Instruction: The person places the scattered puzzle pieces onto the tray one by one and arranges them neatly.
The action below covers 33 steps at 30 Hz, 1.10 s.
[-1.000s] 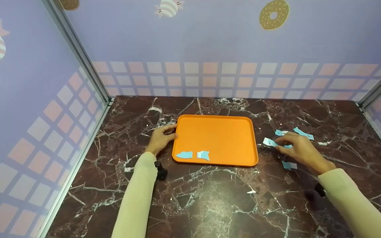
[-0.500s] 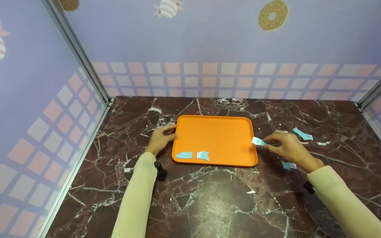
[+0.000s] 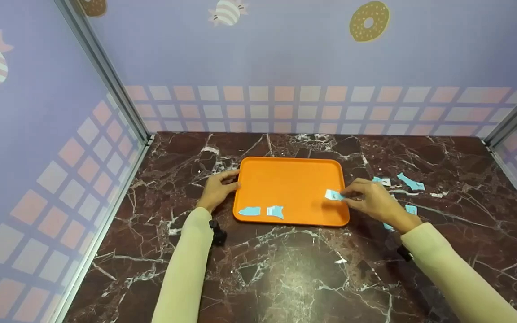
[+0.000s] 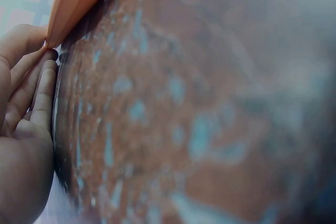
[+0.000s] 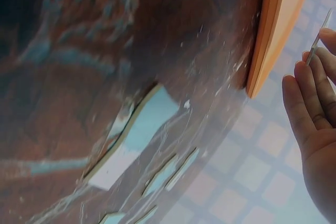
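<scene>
An orange tray [image 3: 290,179] lies on the dark marbled table. My left hand [image 3: 216,190] holds its left rim, with thumb and fingertips at the edge. Over the tray's right part, my right hand [image 3: 373,200] pinches a flat light-blue and white puzzle piece [image 3: 333,195] between thumb and fingers. In the right wrist view that piece [image 5: 318,38] shows edge-on at the fingertips. Two similar pieces rest near the tray's front-left corner: a pointed one [image 3: 249,211] and a notched one [image 3: 275,211].
Right of the tray lie several more light-blue pieces, including a long one [image 3: 411,181] and a blue-and-white one [image 3: 382,181]. Another [image 3: 411,210] sits partly behind the right wrist. Patterned panels [image 3: 258,54] enclose the table at the back and sides.
My right hand has carried the puzzle piece left from the loose pieces, across the tray's right rim and over the tray. The left hand stays at the tray's left edge.
</scene>
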{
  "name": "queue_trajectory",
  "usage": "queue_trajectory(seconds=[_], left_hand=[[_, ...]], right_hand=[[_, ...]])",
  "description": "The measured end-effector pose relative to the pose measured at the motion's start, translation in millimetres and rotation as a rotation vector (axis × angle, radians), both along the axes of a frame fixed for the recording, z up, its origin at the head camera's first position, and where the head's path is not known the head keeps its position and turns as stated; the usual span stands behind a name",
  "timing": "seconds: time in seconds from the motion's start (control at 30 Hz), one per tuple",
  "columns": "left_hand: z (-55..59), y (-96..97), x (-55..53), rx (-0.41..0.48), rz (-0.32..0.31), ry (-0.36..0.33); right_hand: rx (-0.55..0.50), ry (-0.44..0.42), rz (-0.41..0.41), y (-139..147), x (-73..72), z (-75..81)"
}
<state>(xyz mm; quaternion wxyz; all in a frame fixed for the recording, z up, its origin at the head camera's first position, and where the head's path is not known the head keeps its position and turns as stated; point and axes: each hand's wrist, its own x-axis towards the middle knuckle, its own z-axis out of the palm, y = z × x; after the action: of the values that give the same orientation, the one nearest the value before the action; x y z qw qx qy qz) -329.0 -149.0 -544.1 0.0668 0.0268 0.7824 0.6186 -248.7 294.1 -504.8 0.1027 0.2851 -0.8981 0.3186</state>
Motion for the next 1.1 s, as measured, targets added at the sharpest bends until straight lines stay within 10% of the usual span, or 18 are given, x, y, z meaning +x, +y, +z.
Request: queue_trajectory(seconds=[1.1], left_hand=[[0.9, 0.5, 0.7, -0.013, -0.002, 0.026]], right_hand=[[0.094, -0.07, 0.184, -67.6, -3.3, -13.7]])
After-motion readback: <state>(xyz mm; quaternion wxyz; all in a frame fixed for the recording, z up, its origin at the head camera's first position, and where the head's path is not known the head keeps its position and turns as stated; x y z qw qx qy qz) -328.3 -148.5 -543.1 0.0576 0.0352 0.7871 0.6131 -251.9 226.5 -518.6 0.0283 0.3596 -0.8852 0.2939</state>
